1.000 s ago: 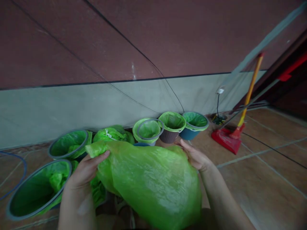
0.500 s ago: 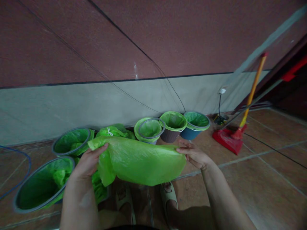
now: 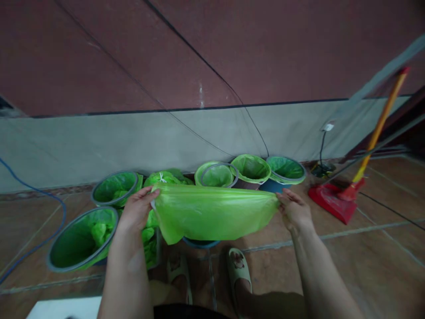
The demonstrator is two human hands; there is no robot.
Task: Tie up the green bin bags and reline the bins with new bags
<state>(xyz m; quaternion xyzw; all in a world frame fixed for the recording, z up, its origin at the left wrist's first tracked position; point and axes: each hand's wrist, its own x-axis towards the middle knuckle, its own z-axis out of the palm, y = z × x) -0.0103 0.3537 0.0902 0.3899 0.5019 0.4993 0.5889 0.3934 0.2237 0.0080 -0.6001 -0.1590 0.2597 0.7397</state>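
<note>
A green plastic bag [image 3: 212, 212] is stretched out flat between both hands, above the floor. My left hand [image 3: 137, 210] pinches its left end, fingers closed on the plastic. My right hand [image 3: 294, 210] grips its right end. Just beneath the bag a blue bin [image 3: 201, 243] shows only its rim. My two slippered feet [image 3: 237, 270] stand below the bag.
Several bins lined with green bags stand along the wall: two grey ones [image 3: 81, 239] at left, a tied green bag [image 3: 164, 178], and three small ones [image 3: 250, 168] at centre. A red broom with a yellow handle [image 3: 335, 201] leans at right. A blue cable [image 3: 40, 199] runs at left.
The bag hung loose and bulging a second ago; both hands have since moved apart and pulled it taut and flat. The view shifted slightly left.
</note>
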